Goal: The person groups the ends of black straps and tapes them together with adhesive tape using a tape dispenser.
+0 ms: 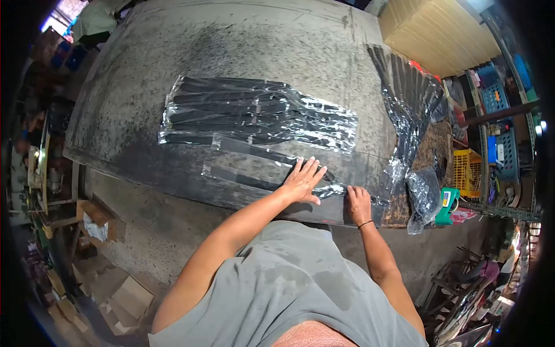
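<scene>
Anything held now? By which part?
Left hand: flat, holding nothing. Right hand: fingers at the near plastic sleeve, toward its right end; grip can't be told.

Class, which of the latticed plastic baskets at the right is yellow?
The basket nearest the bright green plastic object; its yellow colour sets it apart from the blue baskets.

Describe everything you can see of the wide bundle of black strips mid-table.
The bundle is long black strips lying flat, side by side, in what looks like clear plastic film, wrinkled and glossiest toward its right end. It narrows slightly that way. It rests on the stained table. The left hand is near its lower right edge, not on it.
</scene>
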`<move>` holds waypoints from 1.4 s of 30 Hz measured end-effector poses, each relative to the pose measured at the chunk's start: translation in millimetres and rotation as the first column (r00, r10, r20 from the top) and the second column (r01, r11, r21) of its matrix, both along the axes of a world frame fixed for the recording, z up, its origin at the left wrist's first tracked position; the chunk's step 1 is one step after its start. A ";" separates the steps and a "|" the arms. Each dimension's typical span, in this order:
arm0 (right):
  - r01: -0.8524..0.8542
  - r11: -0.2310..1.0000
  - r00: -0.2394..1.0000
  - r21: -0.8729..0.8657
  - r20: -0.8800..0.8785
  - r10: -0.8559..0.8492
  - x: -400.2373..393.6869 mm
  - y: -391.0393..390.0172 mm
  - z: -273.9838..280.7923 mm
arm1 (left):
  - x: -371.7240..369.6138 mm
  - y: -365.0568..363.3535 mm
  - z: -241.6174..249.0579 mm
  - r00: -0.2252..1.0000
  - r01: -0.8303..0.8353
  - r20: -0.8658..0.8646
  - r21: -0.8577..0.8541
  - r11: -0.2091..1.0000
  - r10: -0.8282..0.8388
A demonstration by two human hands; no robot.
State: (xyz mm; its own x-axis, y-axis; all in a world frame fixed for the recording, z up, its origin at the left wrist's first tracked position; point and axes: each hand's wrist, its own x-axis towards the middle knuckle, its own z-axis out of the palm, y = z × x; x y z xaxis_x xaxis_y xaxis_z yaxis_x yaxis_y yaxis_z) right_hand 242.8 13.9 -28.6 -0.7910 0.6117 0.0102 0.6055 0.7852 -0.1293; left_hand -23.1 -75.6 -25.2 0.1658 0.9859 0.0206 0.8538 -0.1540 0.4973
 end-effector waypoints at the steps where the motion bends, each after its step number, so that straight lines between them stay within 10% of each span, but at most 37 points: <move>1: 0.032 0.999 0.999 0.038 0.025 -0.033 0.4 -2.6 -3.6 | -11.7 -4.8 2.9 1.000 -0.001 0.012 -0.009 1.000 0.001; 7: 0.119 0.993 0.989 -0.010 0.091 -0.117 -19.1 -15.5 3.3 | -30.6 -17.6 1.0 0.973 0.094 -0.208 -0.037 0.995 -0.100; 9: 0.091 0.995 0.994 0.035 0.064 -0.093 -21.3 -23.8 6.5 | -26.3 -30.3 -12.8 0.958 0.046 -0.285 0.259 0.965 0.031; 18: 0.190 0.981 0.982 0.036 -0.017 -0.189 -26.9 -28.4 9.7 | -41.8 -12.8 -45.4 0.996 0.081 0.023 0.233 0.969 -0.088; 21: 0.215 0.976 0.976 0.013 -0.029 -0.215 -28.3 -15.6 13.5 | -55.4 11.3 -33.1 0.984 0.125 0.133 -0.064 0.990 -0.115; 23: 0.256 0.954 0.965 -0.154 -0.019 -0.262 -23.5 -0.4 15.3 | -72.6 20.2 -6.7 0.864 0.309 0.503 -0.542 0.781 0.008; 30: 0.182 0.821 0.983 -0.541 0.102 -0.150 -34.1 58.3 78.3 | -155.0 -43.0 17.4 0.931 0.324 0.359 -0.741 0.588 -0.060; 33: 0.217 0.803 0.975 -0.555 0.156 -0.155 -55.4 78.1 108.7 | -200.2 -77.7 28.5 0.933 0.289 0.355 -0.647 0.705 -0.058; 42: -0.028 0.810 0.999 -0.586 -0.033 0.010 -174.7 137.6 109.9 | -355.5 -44.4 135.4 0.942 -0.093 0.109 -0.823 0.560 0.316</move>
